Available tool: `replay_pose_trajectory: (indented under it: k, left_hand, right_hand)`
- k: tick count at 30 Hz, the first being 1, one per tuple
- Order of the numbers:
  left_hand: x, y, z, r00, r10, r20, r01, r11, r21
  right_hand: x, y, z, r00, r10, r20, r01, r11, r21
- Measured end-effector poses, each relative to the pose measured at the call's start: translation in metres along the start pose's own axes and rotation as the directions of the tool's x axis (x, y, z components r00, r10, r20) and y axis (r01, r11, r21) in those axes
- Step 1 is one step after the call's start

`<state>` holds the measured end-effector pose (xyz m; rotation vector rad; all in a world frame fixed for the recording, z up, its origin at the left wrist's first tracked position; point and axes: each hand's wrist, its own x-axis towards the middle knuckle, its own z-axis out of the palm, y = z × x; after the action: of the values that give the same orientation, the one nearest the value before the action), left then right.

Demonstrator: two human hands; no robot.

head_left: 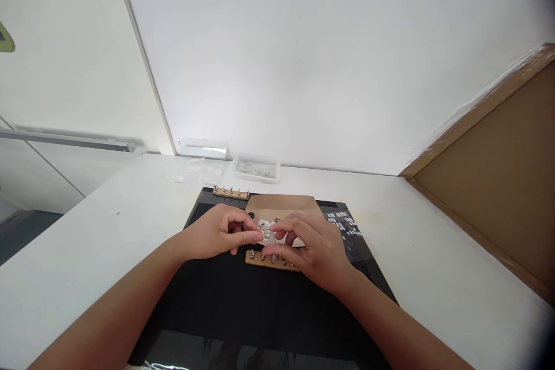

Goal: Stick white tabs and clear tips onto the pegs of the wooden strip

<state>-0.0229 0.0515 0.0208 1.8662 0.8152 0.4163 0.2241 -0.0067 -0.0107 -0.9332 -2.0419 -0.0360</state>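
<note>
In the head view, my left hand (225,232) is closed in a pinch, thumb and index fingertip together, beside a cluster of small white pieces (263,224). Whatever it pinches is too small to make out. My right hand (310,243) faces it, thumb and fingers curled around a small translucent piece (272,238). Just below the fingertips lies a wooden strip (266,262) with a row of metal pegs, its right end hidden by my right hand. Behind the hands, a brown paper sheet (281,203) rests on the black mat (243,306).
A second pegged strip (231,193) lies at the mat's far left corner. White flat pieces (342,221) are spread on the mat's right side. Behind stand a shallow clear tray (256,169) with small parts and another clear box (203,149). A brown-framed panel (489,173) leans at right.
</note>
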Motion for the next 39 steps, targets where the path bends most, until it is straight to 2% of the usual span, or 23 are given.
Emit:
replay_pose_trajectory:
  k: [3, 6, 13, 17, 20, 25, 34, 39]
  left_hand:
    - [-0.002, -0.002, -0.008, 0.999, 0.032, 0.030, -0.037, 0.980, 0.194]
    - [-0.001, -0.006, -0.008, 0.998, 0.019, 0.067, -0.039, 0.949, 0.313]
    - [-0.001, -0.007, 0.002, 0.994, -0.008, 0.109, -0.046, 0.876, 0.481]
    - [-0.001, -0.008, 0.007, 0.996, -0.012, 0.094, -0.041, 0.838, 0.544]
    - [0.001, -0.009, 0.010, 0.997, -0.010, 0.080, -0.035, 0.835, 0.550]
    - [0.002, -0.007, 0.014, 0.991, -0.028, 0.134, -0.044, 0.863, 0.503]
    - [0.002, -0.013, 0.015, 0.988, 0.006, 0.157, -0.084, 0.867, 0.492]
    - [0.001, -0.009, 0.015, 0.989, 0.006, 0.150, -0.085, 0.847, 0.524]
  right_hand:
    - [-0.001, 0.005, -0.003, 0.999, -0.032, -0.025, 0.030, 0.997, -0.068]
    - [-0.001, 0.009, -0.007, 0.999, -0.038, -0.028, 0.035, 0.995, -0.089]
    - [-0.002, 0.011, -0.011, 0.999, -0.038, -0.023, 0.035, 0.993, -0.117]
    - [-0.002, 0.011, -0.012, 0.999, -0.043, -0.014, 0.041, 0.992, -0.121]
    - [-0.003, 0.011, -0.012, 0.998, -0.064, 0.010, 0.064, 0.987, -0.147]
    - [-0.003, 0.008, -0.008, 0.996, -0.063, 0.059, 0.069, 0.991, -0.112]
    - [-0.006, -0.013, 0.004, 0.963, -0.015, 0.268, 0.021, 1.000, -0.021]
    - [-0.009, -0.022, 0.014, 0.961, 0.018, 0.274, -0.012, 1.000, -0.026]
